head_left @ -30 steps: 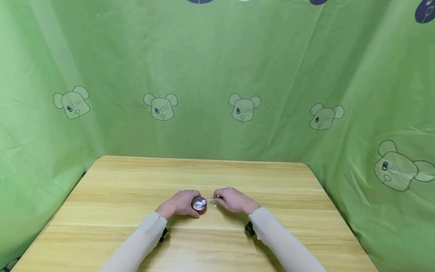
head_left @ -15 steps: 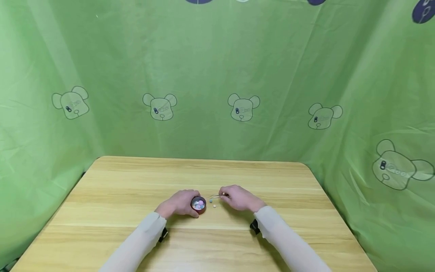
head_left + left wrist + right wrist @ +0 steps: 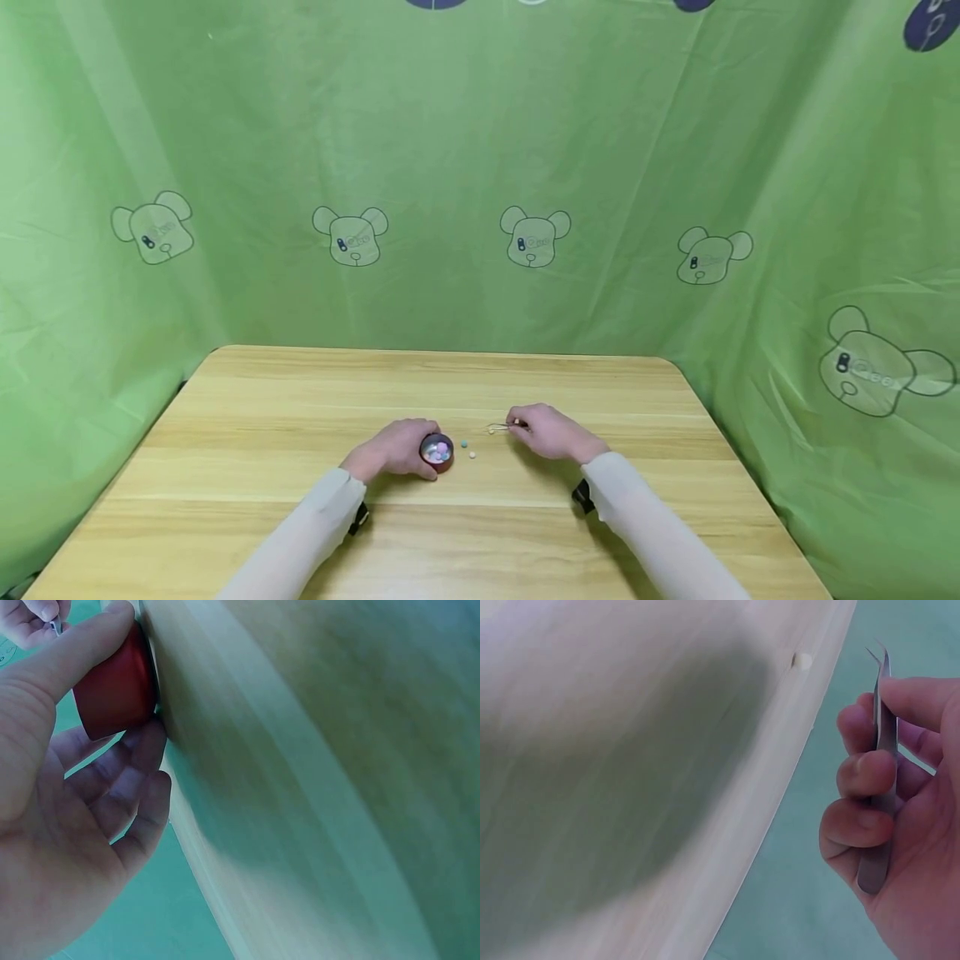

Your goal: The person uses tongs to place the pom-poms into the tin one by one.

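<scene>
Head view shows a cup (image 3: 116, 694) standing mouth-up on the table (image 3: 315, 383), with small pink and bluish balls inside. Left grip (image 3: 396, 447) is wrapped part-way round its side, thumb on one face and fingers on the other, curled only as far as the wall needs. Right grip (image 3: 555, 431) is closed firmly round the tweezers (image 3: 886, 742), thumb and fingers pinching the shaft while the bent tips stand slightly apart with nothing between them.

A teal ball (image 3: 464, 444) and a white ball (image 3: 472, 455) lie on the table just beside the cup; a yellowish ball (image 3: 491, 431) sits near the tips.

By its sheen the cup looks rigid, probably metal and light enough to skid if nudged; low on the wall, where the left grip has it, seems the steadiest hold. The tweezers should be stiff but springy, smooth enough to slip, with fine tips that could bend; mid-shaft is the place to squeeze. The loose balls look very light and apt to roll or shoot away, so a gentle pinch across the middle should suit. Whether they are hard or soft I cannot tell.
</scene>
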A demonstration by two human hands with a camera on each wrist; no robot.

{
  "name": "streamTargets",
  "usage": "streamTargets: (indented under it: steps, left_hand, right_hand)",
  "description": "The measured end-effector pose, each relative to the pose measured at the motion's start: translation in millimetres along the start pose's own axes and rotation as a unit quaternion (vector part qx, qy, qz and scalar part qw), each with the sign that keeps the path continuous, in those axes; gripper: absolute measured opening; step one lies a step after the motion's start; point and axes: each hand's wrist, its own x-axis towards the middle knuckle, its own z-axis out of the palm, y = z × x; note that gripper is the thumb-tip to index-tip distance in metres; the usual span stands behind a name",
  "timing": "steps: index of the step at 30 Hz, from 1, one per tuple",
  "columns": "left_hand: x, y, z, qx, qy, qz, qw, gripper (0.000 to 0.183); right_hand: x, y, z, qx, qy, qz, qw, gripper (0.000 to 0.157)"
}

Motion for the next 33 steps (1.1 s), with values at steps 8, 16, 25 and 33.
streamTargets:
  steps: [8,16,25,33]
  left_hand:
    - [-0.3,-1.7,0.5,0.003,0.001,-0.002,1.0,0.051]
    - [0.7,-3.3,1.7,0.003,0.0,-0.004,1.0,0.051]
    - [-0.2,-0.3,-0.8,0.001,0.0,-0.003,1.0,0.051]
    - [0.5,-1.3,-1.2,0.0,-0.001,-0.003,1.0,0.051]
  right_hand:
    - [0.9,11.2,3.4,0.007,-0.006,0.019,1.0,0.013]
    - [3.3,14.9,8.0,-0.002,-0.009,0.028,1.0,0.011]
    - [6.1,16.5,10.8,0.006,-0.016,0.042,0.999,0.009]
    - [8.1,19.2,13.6,0.007,-0.018,0.045,0.999,0.009]
